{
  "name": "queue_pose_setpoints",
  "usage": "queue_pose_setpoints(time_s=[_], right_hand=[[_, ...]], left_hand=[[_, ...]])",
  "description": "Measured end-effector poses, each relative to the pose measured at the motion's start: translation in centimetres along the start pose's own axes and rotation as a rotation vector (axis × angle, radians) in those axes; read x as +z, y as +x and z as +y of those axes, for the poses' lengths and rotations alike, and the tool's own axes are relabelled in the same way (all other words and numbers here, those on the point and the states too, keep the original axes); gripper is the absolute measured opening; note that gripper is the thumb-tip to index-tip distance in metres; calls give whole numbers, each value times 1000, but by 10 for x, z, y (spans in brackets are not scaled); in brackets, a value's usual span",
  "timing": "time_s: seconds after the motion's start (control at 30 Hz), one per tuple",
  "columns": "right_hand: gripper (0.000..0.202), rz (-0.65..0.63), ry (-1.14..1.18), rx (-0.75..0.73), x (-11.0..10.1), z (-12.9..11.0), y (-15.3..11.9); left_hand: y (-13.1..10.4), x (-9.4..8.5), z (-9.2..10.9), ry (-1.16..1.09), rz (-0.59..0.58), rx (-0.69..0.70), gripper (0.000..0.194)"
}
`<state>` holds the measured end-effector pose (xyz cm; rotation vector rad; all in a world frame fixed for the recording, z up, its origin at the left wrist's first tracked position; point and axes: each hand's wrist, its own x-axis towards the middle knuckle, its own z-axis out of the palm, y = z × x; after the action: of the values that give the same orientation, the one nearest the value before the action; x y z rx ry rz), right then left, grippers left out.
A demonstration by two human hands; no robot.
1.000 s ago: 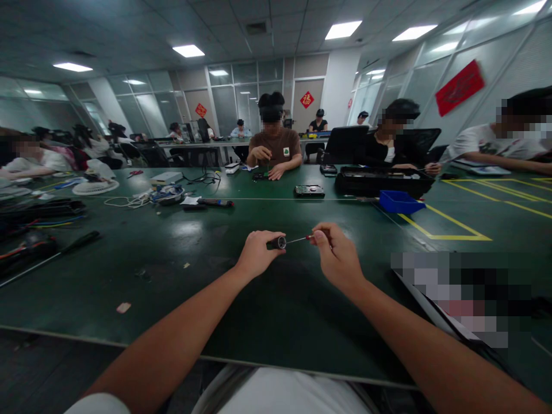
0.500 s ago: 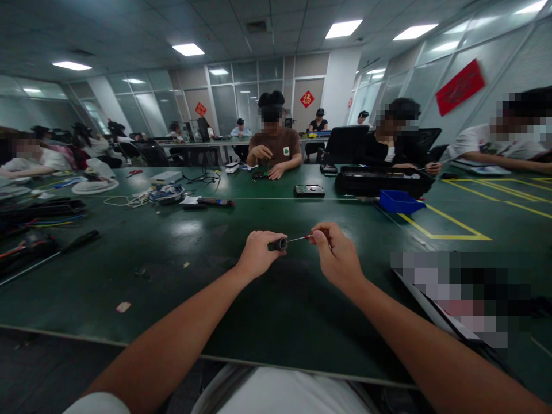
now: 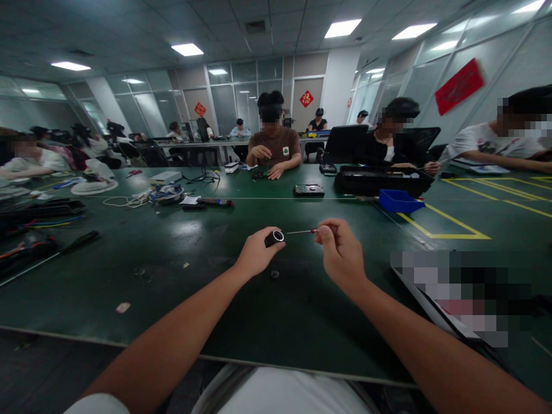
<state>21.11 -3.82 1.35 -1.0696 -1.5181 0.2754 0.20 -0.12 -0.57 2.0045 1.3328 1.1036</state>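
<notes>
My left hand (image 3: 255,253) is closed around a short black tube (image 3: 273,238); its open end, with a bright rim, faces right toward me. In my right hand (image 3: 344,253) is a slim screwdriver (image 3: 302,232) with a reddish handle. Its thin metal shaft points left at the tube's mouth, with a small gap between tip and rim. A small round dark piece (image 3: 275,275) shows just below the tube, over the green table (image 3: 172,299); whether it rests there or is falling I cannot tell.
Beyond my hands lie a circuit-board drive (image 3: 309,190), a blue bin (image 3: 400,201), a long black housing (image 3: 383,181) and a handled tool (image 3: 215,202). A long screwdriver (image 3: 80,242) lies at left. Papers (image 3: 448,299) are at right. Several people sit around; one works opposite (image 3: 273,146).
The screwdriver has drawn back right from the tube, and the tube's mouth now shows a bright rim. The small round piece has come out and appears below the tube.
</notes>
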Motion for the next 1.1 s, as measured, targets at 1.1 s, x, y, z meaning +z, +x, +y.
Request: queue_pose_setpoints(time_s=[1.1], right_hand=[[18,-11,47,15,-1,-6,-1]], left_hand=[[2,-32,0,386,-751,9,35]])
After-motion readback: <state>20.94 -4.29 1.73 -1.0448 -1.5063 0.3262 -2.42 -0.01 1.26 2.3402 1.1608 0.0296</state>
